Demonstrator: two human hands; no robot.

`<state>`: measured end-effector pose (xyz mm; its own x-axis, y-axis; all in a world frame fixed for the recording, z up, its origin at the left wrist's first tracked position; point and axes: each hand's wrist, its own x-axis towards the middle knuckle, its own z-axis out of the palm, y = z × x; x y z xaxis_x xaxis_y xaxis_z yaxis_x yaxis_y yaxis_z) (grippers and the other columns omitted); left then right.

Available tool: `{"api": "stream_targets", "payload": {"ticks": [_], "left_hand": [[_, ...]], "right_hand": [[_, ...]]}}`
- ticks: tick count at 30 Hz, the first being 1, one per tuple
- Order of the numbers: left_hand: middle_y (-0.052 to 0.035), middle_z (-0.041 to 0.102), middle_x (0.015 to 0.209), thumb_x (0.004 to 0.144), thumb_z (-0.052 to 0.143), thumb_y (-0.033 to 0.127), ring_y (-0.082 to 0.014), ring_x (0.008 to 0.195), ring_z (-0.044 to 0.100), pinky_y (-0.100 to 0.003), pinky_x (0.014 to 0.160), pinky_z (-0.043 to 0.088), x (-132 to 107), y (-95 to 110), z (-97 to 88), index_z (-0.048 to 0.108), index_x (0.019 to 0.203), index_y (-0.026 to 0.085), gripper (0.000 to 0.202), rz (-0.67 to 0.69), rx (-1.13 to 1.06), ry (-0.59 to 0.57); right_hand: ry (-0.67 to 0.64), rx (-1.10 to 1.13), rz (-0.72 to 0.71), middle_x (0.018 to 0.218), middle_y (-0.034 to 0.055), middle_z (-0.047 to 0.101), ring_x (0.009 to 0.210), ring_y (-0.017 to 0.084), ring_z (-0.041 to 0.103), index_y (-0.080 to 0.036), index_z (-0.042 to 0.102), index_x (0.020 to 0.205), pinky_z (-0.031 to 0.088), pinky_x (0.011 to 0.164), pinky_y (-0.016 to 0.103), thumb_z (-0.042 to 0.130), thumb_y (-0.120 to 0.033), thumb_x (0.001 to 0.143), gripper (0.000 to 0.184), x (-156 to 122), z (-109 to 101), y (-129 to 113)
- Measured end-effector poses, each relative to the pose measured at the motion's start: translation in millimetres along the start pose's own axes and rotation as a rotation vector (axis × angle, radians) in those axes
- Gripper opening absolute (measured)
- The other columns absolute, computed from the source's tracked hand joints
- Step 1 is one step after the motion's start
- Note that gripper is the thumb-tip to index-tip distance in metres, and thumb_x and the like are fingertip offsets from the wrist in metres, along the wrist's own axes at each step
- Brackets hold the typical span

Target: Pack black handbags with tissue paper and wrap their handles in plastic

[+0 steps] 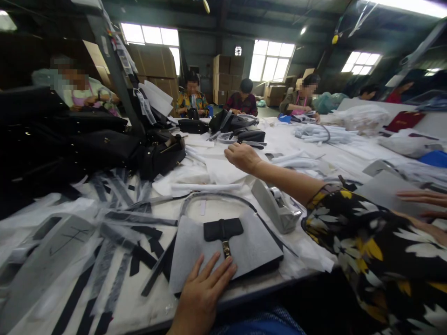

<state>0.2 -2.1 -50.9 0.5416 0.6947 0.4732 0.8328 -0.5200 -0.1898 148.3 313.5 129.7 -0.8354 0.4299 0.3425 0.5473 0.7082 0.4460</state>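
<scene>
My left hand lies flat with fingers spread on a handbag at the table's front edge. A pale grey sheet covers the bag's front, around a black strap tab with a gold-coloured clasp. The bag's handle arches up behind it, seemingly wrapped in clear film. My right hand, with a floral sleeve, reaches forward over white paper, its fingers curled closed. What they may hold is hidden. A grey tape dispenser stands below my right forearm.
Black bags are piled at left. Film-wrapped black straps and a marked grey dispenser lie in front of them. At the right edge, another person's hand is over a pale sheet. Several people work across the table.
</scene>
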Motion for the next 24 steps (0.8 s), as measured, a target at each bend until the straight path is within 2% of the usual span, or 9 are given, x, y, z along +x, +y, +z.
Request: {"api": "stream_targets", "payload": {"ticks": [3, 5, 7, 10, 13, 15, 19, 24], "left_hand": [[0.0117, 0.045, 0.152, 0.079, 0.038, -0.004, -0.0202, 0.138, 0.043, -0.044, 0.124, 0.011, 0, 2, -0.1, 0.045, 0.146, 0.029, 0.075, -0.024, -0.030, -0.020], [0.0114, 0.044, 0.152, 0.078, 0.038, -0.005, -0.0208, 0.139, 0.043, -0.044, 0.122, 0.017, -1, 2, 0.0, 0.042, 0.148, 0.029, 0.077, -0.032, -0.056, -0.043], [0.0111, 0.044, 0.152, 0.081, 0.038, -0.004, -0.0209, 0.137, 0.044, -0.044, 0.120, 0.022, -1, 3, -0.3, 0.040, 0.149, 0.030, 0.076, -0.054, -0.095, -0.057], [0.0105, 0.050, 0.148, 0.085, 0.040, -0.001, -0.0199, 0.130, 0.051, -0.042, 0.116, 0.029, -1, 4, -1.3, 0.040, 0.148, 0.033, 0.072, -0.107, -0.158, -0.058], [0.0075, 0.054, 0.145, 0.086, 0.040, 0.000, -0.0199, 0.127, 0.053, -0.041, 0.111, 0.035, -2, 5, -2.2, 0.040, 0.148, 0.034, 0.071, -0.118, -0.183, -0.066], [0.0049, 0.056, 0.144, 0.087, 0.040, 0.001, -0.0208, 0.126, 0.055, -0.040, 0.106, 0.039, -2, 5, -2.8, 0.039, 0.149, 0.034, 0.071, -0.135, -0.187, -0.079], [0.0038, 0.058, 0.143, 0.087, 0.043, 0.002, -0.0188, 0.114, 0.061, -0.034, 0.088, 0.048, -1, 6, -3.5, 0.037, 0.150, 0.034, 0.071, -0.157, -0.225, -0.151], [0.0014, 0.063, 0.137, 0.087, 0.044, 0.003, -0.0190, 0.109, 0.065, -0.034, 0.084, 0.051, -2, 7, -6.2, 0.047, 0.145, 0.031, 0.064, -0.176, -0.297, -0.113]], "right_hand": [[0.029, 0.067, -0.121, 0.099, 0.0131, 0.067, 0.090, 0.021, 0.059, -0.012, 0.062, 0.102, 0.045, 0.075, 0.033, 0.036, -0.018, 0.104, 0.027, -53, -29, -46], [0.039, 0.132, -0.228, 0.116, 0.0103, 0.067, 0.101, 0.021, 0.060, -0.016, 0.062, 0.105, 0.049, 0.084, 0.034, 0.043, -0.021, 0.102, 0.020, -96, -38, -86], [0.035, 0.218, -0.309, 0.128, 0.0093, 0.064, 0.118, 0.021, 0.057, -0.016, 0.063, 0.105, 0.047, 0.100, 0.035, 0.048, -0.021, 0.101, 0.017, -136, -37, -123], [-0.046, 0.479, -0.285, 0.133, 0.0125, 0.063, 0.127, 0.024, 0.056, -0.012, 0.064, 0.108, 0.046, 0.109, 0.039, 0.048, -0.020, 0.100, 0.019, -174, -24, -157], [-0.103, 0.620, -0.206, 0.139, 0.0156, 0.059, 0.133, 0.025, 0.052, -0.009, 0.055, 0.132, 0.046, 0.111, 0.042, 0.046, -0.019, 0.101, 0.034, -186, -13, -164], [-0.097, 0.650, -0.232, 0.138, 0.0174, 0.059, 0.134, 0.025, 0.052, -0.010, 0.049, 0.140, 0.046, 0.111, 0.044, 0.047, -0.018, 0.101, 0.040, -188, -10, -161], [-0.035, 0.698, -0.344, 0.137, 0.0178, 0.060, 0.137, 0.024, 0.048, -0.010, 0.054, 0.137, 0.043, 0.114, 0.046, 0.045, -0.014, 0.100, 0.038, -195, -9, -157], [0.035, 0.836, -0.272, 0.140, 0.0181, 0.057, 0.141, 0.025, 0.043, -0.005, 0.054, 0.136, 0.039, 0.117, 0.045, 0.048, -0.010, 0.091, 0.046, -207, -5, -164]]}}
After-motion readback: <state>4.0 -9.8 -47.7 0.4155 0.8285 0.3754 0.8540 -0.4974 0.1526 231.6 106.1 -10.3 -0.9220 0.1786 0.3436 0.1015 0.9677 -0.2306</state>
